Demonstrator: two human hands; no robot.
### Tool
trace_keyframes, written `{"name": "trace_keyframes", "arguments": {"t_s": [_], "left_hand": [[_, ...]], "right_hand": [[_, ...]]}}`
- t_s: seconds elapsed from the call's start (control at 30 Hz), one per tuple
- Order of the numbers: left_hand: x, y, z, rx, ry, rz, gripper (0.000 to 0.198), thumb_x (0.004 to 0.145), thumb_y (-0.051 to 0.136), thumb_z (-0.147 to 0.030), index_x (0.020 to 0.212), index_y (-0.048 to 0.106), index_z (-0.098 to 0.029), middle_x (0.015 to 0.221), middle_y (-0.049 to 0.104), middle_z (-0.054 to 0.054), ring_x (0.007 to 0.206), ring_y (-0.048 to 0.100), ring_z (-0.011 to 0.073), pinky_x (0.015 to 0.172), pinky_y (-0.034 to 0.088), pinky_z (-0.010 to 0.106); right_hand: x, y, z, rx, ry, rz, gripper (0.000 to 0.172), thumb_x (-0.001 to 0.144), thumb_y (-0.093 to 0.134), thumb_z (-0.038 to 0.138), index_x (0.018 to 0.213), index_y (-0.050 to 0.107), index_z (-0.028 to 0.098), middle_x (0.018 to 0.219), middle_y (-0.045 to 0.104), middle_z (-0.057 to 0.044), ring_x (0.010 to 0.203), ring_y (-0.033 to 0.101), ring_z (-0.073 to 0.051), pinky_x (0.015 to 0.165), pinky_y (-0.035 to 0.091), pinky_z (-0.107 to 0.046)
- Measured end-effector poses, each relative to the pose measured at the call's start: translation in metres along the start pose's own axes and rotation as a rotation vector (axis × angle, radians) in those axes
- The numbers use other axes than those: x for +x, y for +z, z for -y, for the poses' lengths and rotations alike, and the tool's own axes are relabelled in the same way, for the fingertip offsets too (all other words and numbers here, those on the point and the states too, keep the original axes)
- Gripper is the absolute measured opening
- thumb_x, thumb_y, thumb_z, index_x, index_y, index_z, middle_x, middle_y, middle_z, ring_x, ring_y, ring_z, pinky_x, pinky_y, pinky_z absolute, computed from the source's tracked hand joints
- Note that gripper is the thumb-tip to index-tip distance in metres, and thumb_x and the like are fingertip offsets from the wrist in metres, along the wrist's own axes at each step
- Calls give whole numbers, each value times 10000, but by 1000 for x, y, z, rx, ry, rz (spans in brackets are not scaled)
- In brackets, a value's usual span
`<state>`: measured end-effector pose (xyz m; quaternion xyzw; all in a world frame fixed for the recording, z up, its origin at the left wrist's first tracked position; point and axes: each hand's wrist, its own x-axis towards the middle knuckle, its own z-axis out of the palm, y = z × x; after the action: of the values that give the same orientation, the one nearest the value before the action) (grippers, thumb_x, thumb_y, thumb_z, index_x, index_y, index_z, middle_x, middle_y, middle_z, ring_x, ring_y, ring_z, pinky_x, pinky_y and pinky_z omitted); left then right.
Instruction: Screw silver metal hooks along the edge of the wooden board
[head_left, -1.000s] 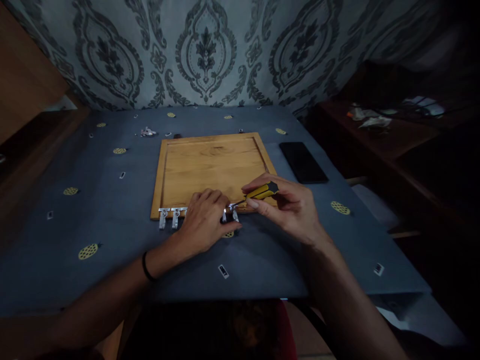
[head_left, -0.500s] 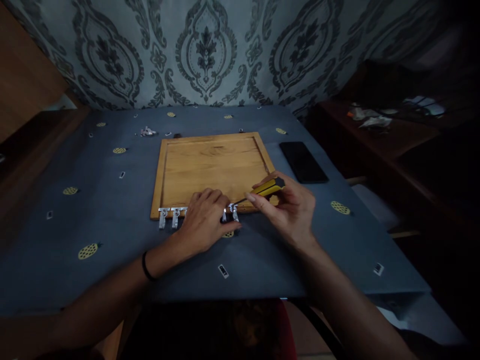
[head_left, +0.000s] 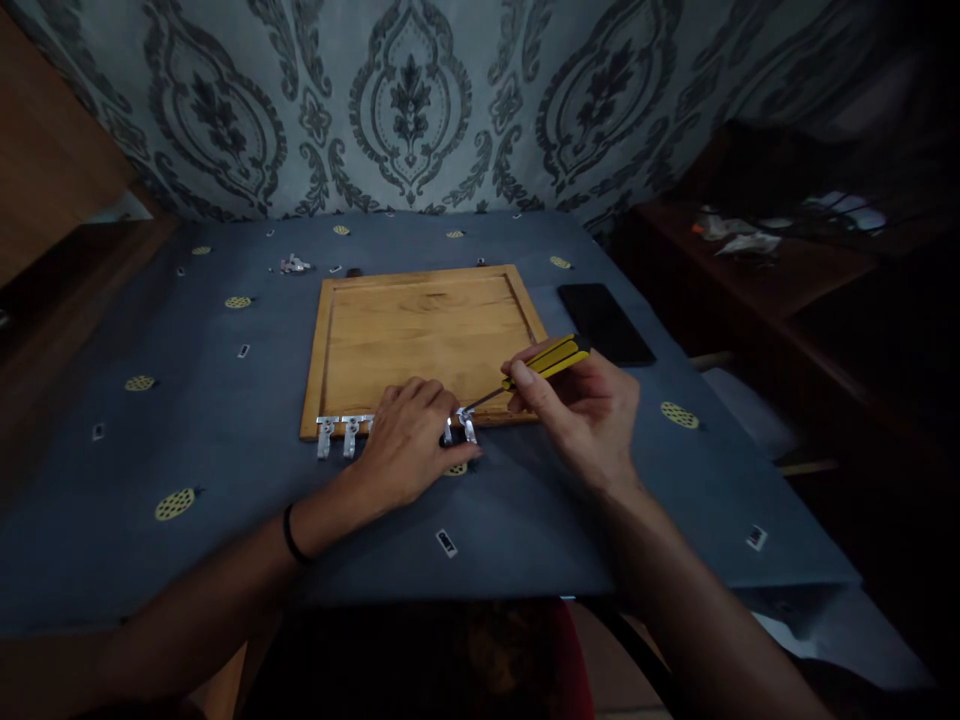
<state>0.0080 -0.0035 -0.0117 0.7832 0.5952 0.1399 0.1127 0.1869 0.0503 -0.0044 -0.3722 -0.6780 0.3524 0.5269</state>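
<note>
A framed wooden door panel (head_left: 431, 335) lies flat on the table, with several metal hinges (head_left: 350, 436) in a row along its near edge. My left hand (head_left: 409, 435) is closed over that edge, covering part of the row. Its fingertips are hidden, and its thumb reaches toward the rightmost hinge (head_left: 466, 425). In my right hand (head_left: 581, 415) is a yellow and black screwdriver (head_left: 551, 362), pinched between thumb and fingers. The screwdriver's shaft slants down to the left, its tip at the rightmost hinge.
A black phone (head_left: 606, 325) lies right of the panel. Small metal parts (head_left: 295, 264) sit at the back left on the blue tablecloth (head_left: 247, 410). A patterned wall (head_left: 315, 120) rises behind the table. A dark side table (head_left: 750, 270) with clutter stands at the right.
My right hand has shifted slightly right, and its fingers have changed their hold, turning the screwdriver's handle. The tip stays at the same hinge. My left hand has not visibly moved.
</note>
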Motion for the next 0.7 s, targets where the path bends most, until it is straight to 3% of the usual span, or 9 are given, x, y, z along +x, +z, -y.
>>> {"name": "trace_keyframes", "arguments": {"t_s": [0.7], "left_hand": [[0,2,0,10,-1,-3,411,830,827,-481,1040,662,-170,1055,686,72,1051,617,288,911,457,415]], "right_hand": [[0,0,-7,-88,-73,63,134,905,741,320,833,691,219,757,664,5,625,608,-133,579,502,-278]]}}
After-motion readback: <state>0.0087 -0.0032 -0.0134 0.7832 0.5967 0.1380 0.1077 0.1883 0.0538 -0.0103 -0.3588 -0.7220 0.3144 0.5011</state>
